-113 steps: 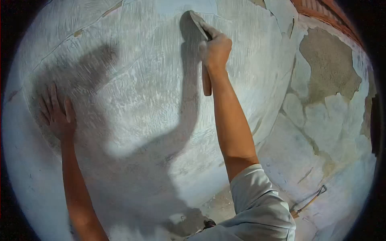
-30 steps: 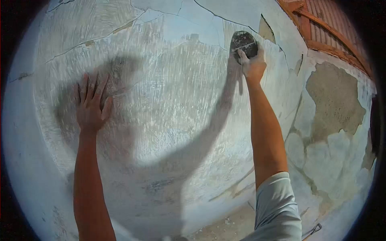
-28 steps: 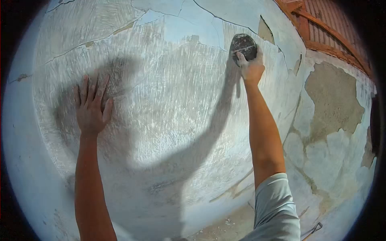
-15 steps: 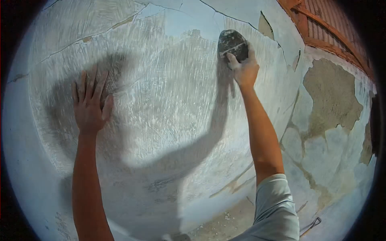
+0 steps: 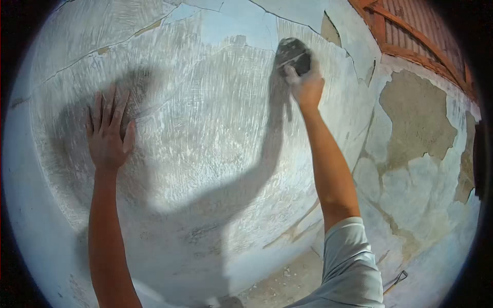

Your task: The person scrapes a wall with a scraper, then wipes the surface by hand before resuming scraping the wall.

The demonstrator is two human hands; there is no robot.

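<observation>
My right hand (image 5: 308,88) grips a dark oval pad (image 5: 294,55) with whitish smears, thumb laid across its face. The pad is held up at the wall high right of centre, and hand and pad are slightly blurred. At the left, my left hand (image 5: 109,137) lies flat on the wall with its fingers spread, holding nothing. Between the two hands, the whitewashed wall (image 5: 205,123) shows many pale, mostly upright scratch marks. Shadows of my head and arms fall across it.
Cracks run along the wall's top. To the right, a large bare patch (image 5: 418,115) shows where the coating has come off. Wooden beams (image 5: 426,31) and corrugated sheeting stand at upper right. A tool handle (image 5: 398,280) leans low right; crumbs lie on the ground (image 5: 282,280).
The view has shifted a little, so the wall and both hands appear slightly further left. My right hand still holds the pad and is now blurred; my left hand stays flat.
</observation>
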